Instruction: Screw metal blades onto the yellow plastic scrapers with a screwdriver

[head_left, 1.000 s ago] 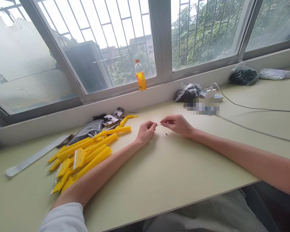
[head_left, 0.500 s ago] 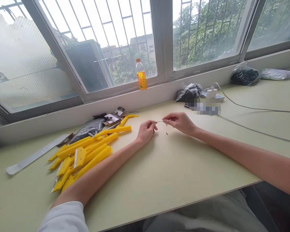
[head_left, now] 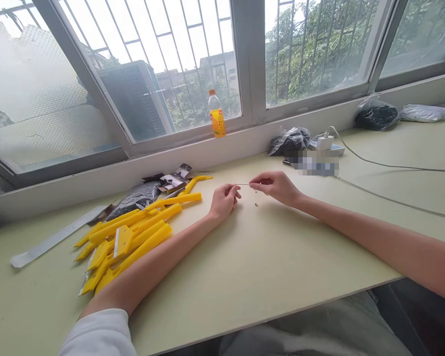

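Right hand [head_left: 276, 188] pinches one end of thin wire [head_left: 242, 184] above desk [head_left: 267, 267]; left hand [head_left: 224, 201] at other end, fingertips closed, grip on it unclear. Small bits [head_left: 256, 204] on desk just below right hand. Yellow scrapers [head_left: 133, 230] piled beside left forearm. Bottle [head_left: 217, 116] upright on sill.

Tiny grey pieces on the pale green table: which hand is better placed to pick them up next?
Right, probably: the pieces lie closer to the right hand than to the left hand. Both, though, appear to pinch the thin dark rod.
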`<move>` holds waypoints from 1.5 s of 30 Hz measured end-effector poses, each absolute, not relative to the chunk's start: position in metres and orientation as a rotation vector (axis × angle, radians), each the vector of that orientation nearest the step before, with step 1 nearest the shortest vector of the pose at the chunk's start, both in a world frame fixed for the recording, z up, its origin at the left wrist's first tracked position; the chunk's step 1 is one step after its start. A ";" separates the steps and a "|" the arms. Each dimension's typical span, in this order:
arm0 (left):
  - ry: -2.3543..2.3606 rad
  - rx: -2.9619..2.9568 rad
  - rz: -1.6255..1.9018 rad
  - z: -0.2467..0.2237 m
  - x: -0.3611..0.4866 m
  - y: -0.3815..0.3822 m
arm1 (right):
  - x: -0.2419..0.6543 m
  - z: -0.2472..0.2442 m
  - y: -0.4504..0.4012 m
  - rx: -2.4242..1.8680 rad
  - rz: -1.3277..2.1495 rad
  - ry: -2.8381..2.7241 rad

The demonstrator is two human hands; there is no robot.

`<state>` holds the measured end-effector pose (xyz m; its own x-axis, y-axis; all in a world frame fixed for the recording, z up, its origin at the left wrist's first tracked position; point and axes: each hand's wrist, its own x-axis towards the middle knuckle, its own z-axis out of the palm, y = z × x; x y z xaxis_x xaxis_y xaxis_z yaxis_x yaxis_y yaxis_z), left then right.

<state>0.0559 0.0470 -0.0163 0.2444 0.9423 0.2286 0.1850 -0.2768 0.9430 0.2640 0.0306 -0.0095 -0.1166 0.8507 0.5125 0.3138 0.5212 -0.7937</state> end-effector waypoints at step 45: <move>0.905 2.193 0.911 -0.019 0.054 0.039 | 0.295 0.006 0.032 -1.078 1.159 -1.813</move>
<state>0.0541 0.0390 -0.0190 0.5342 0.7633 0.3634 0.3580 -0.5937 0.7207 0.2955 0.0318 0.0060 -0.3925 0.9106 0.1292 0.2647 0.2463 -0.9323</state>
